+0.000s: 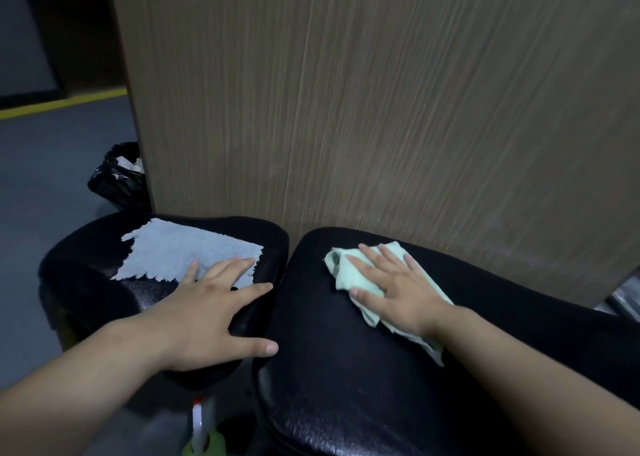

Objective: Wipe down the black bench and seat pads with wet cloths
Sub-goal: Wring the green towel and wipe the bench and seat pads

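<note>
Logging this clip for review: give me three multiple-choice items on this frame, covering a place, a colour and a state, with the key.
1. Where is the black bin bag?
A. on a seat
B. on the floor left of the wood panel
C. in a hand

2. What colour is the cloth under the right hand?
A. pale green
B. red
C. black

3. How does the left hand lie?
A. in a raised fist
B. flat, fingers spread, on the grey cloth and left pad
C. gripping a bottle

Key:
1. B, the bag sits on the floor by the panel's edge.
2. A, the green cloth shows around the fingers.
3. B, straight fingers rest on cloth and pad.
</note>
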`<move>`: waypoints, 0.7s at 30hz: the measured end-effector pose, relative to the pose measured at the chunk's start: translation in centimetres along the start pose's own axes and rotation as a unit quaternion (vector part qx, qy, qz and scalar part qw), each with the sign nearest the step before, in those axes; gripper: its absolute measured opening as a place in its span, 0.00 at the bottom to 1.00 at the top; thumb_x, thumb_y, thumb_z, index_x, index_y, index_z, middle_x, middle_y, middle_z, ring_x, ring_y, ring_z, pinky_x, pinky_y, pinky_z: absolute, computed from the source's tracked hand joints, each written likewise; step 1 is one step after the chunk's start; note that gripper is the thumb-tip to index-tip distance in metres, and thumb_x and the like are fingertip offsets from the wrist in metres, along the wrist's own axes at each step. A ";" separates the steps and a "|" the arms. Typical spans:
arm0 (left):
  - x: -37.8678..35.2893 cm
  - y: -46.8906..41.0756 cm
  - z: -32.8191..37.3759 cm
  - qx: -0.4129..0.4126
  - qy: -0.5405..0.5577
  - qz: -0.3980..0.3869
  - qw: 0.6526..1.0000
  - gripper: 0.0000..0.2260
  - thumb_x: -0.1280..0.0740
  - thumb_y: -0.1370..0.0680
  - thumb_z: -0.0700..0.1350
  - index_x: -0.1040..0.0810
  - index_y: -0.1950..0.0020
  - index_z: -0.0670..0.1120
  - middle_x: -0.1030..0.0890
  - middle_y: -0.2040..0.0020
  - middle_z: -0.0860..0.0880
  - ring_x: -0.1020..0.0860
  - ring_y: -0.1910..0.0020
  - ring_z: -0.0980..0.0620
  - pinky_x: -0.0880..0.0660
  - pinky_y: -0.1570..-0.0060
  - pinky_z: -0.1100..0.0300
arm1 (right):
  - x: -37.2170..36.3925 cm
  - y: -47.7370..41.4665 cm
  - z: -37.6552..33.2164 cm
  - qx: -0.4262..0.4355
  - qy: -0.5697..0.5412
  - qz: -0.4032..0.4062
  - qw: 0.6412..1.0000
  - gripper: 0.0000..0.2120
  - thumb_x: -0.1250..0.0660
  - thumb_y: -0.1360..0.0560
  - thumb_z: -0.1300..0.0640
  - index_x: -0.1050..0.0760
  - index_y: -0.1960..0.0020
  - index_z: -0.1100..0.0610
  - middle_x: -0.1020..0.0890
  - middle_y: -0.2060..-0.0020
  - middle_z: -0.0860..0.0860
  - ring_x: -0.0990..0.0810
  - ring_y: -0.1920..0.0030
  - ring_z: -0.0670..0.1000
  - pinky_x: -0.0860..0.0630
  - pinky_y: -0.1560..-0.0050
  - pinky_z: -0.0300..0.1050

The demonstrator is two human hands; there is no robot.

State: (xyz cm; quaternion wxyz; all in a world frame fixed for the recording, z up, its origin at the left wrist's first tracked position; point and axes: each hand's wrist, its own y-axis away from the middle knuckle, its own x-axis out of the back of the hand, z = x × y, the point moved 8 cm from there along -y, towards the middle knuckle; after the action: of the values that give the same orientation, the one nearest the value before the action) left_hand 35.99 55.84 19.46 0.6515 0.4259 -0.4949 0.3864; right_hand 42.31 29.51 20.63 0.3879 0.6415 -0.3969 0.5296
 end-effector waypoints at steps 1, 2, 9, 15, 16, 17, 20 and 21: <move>0.0 0.0 0.0 0.002 -0.005 -0.003 1.000 0.46 0.49 0.35 0.82 0.52 0.21 0.64 0.62 0.19 0.55 0.66 0.22 0.56 0.64 0.24 0.41 | 0.2 -1.4 1.3 -0.023 0.005 0.004 1.000 0.28 0.51 0.22 0.32 0.54 0.24 0.32 0.54 0.21 0.38 0.61 0.22 0.45 0.63 0.23 0.55; 0.0 0.0 0.1 0.004 -0.010 -0.005 1.000 0.45 0.49 0.34 0.82 0.52 0.21 0.64 0.63 0.20 0.55 0.66 0.22 0.56 0.64 0.24 0.41 | 0.4 -2.8 2.5 -0.045 0.013 0.007 0.999 0.29 0.51 0.22 0.32 0.54 0.23 0.33 0.53 0.21 0.39 0.60 0.21 0.46 0.61 0.23 0.56; -0.1 0.0 0.3 0.007 0.017 -0.020 1.000 0.46 0.46 0.34 0.81 0.50 0.20 0.63 0.61 0.19 0.54 0.67 0.22 0.56 0.64 0.24 0.39 | 0.4 -4.5 3.5 -0.100 0.040 0.005 0.994 0.29 0.56 0.20 0.34 0.56 0.21 0.37 0.55 0.20 0.43 0.58 0.21 0.51 0.60 0.24 0.60; 0.3 -0.6 0.6 0.005 0.020 -0.024 0.999 0.43 0.45 0.31 0.78 0.47 0.21 0.62 0.58 0.19 0.52 0.65 0.22 0.55 0.63 0.25 0.36 | -1.0 4.7 -5.5 0.048 0.052 -0.041 0.997 0.30 0.67 0.26 0.30 0.65 0.25 0.32 0.66 0.23 0.41 0.70 0.23 0.50 0.66 0.25 0.58; 0.3 -0.7 0.6 0.004 0.022 -0.021 1.000 0.42 0.46 0.32 0.78 0.46 0.21 0.62 0.57 0.19 0.52 0.65 0.22 0.55 0.63 0.25 0.36 | -1.4 6.4 -7.3 0.075 0.047 -0.052 0.995 0.29 0.69 0.26 0.30 0.65 0.25 0.31 0.66 0.23 0.40 0.71 0.24 0.49 0.67 0.25 0.57; 0.4 -0.8 0.5 0.004 0.022 -0.016 1.000 0.41 0.47 0.32 0.77 0.46 0.21 0.62 0.57 0.19 0.51 0.64 0.22 0.55 0.63 0.25 0.36 | -1.9 7.9 -8.9 0.103 0.054 -0.050 0.992 0.28 0.69 0.25 0.32 0.63 0.25 0.31 0.64 0.22 0.41 0.69 0.23 0.51 0.66 0.25 0.56; 0.6 -0.8 0.4 0.000 0.008 0.008 1.000 0.33 0.44 0.26 0.66 0.45 0.21 0.62 0.55 0.19 0.51 0.62 0.21 0.54 0.59 0.24 0.36 | -3.8 9.9 -11.8 0.139 0.103 -0.020 0.985 0.27 0.64 0.18 0.39 0.44 0.22 0.40 0.38 0.23 0.50 0.37 0.25 0.59 0.44 0.32 0.59; 0.7 -0.7 0.3 -0.001 0.007 0.022 1.000 0.31 0.43 0.24 0.62 0.45 0.21 0.62 0.55 0.19 0.52 0.61 0.21 0.54 0.58 0.24 0.37 | -4.4 9.7 -11.9 0.130 0.106 -0.021 0.986 0.27 0.63 0.18 0.40 0.42 0.23 0.42 0.34 0.25 0.51 0.32 0.27 0.59 0.42 0.35 0.59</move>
State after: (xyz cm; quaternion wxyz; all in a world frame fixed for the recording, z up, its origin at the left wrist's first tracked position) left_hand 36.70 55.33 20.12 0.6469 0.4116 -0.5000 0.4026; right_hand 28.40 37.15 18.64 0.3521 0.6347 -0.2674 0.6338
